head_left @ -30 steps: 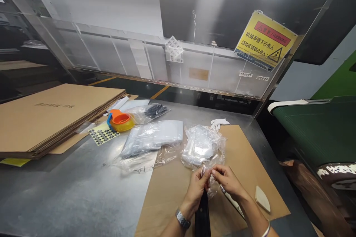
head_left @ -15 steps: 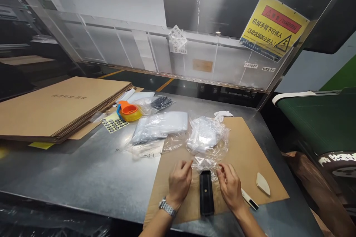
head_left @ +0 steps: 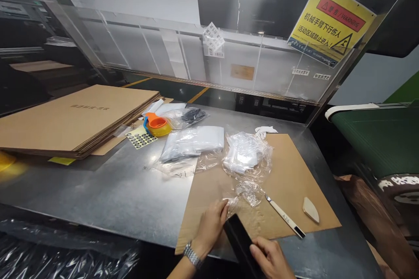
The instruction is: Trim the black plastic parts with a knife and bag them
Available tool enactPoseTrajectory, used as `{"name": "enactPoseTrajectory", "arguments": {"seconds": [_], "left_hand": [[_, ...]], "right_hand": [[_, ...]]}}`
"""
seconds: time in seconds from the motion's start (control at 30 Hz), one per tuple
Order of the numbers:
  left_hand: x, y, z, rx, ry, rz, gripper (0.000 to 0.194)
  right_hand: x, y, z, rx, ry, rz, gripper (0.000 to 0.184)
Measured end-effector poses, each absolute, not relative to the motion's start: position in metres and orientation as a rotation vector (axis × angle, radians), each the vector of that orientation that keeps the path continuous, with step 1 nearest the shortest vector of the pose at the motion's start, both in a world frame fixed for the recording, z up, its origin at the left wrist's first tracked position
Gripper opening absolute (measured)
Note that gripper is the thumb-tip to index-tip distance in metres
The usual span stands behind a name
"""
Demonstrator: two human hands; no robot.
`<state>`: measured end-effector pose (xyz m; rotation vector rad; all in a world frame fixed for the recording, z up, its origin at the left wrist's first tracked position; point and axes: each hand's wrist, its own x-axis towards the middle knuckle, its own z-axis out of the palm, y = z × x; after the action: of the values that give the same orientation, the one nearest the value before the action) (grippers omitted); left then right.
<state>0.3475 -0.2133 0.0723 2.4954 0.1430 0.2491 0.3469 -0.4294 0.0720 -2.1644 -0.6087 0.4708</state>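
Observation:
My right hand [head_left: 270, 257] is wrapped round the lower part of a long black case [head_left: 240, 242], which is tilted near the table's front edge. My left hand [head_left: 211, 226], with a metal watch on its wrist, is closed beside the case's upper end. A wisp of clear plastic film [head_left: 231, 204] shows at the left fingertips, pinched between them. Crumpled clear plastic [head_left: 250, 192] lies just beyond on the cardboard sheet [head_left: 291, 174]. A pale-handled knife [head_left: 284, 217] marked A26 lies to the right, near a cream wedge-shaped piece [head_left: 310, 210].
A heap of clear plastic bags [head_left: 245, 152] and a filled clear bag [head_left: 193, 141] lie farther back. On the left are an orange tape dispenser [head_left: 159, 125], a sticker sheet [head_left: 141, 137] and stacked cardboard [head_left: 81, 117]. A transparent panel with a warning sign [head_left: 332, 24] stands behind.
My right hand has taken hold of the black case, lifting and tilting it towards me. My left hand has lowered slightly. The knife, partly hidden before, now shows fully.

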Motion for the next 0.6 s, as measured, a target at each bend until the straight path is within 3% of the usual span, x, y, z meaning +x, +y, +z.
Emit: {"name": "enactPoseTrajectory", "arguments": {"seconds": [0.2, 0.47, 0.6], "left_hand": [[0.34, -0.211, 0.068, 2.416, -0.108, 0.125, 0.03], [0.325, -0.226, 0.058, 2.641, 0.013, 0.327, 0.031], [0.32, -0.242, 0.06, 2.705, -0.189, 0.47, 0.032]], "right_hand": [[0.352, -0.426, 0.052, -2.192, -0.513, 0.466, 0.051], [0.344, -0.419, 0.047, -2.483, -0.491, 0.157, 0.035], [0.342, -0.411, 0.049, -2.499, -0.583, 0.084, 0.036]]}}
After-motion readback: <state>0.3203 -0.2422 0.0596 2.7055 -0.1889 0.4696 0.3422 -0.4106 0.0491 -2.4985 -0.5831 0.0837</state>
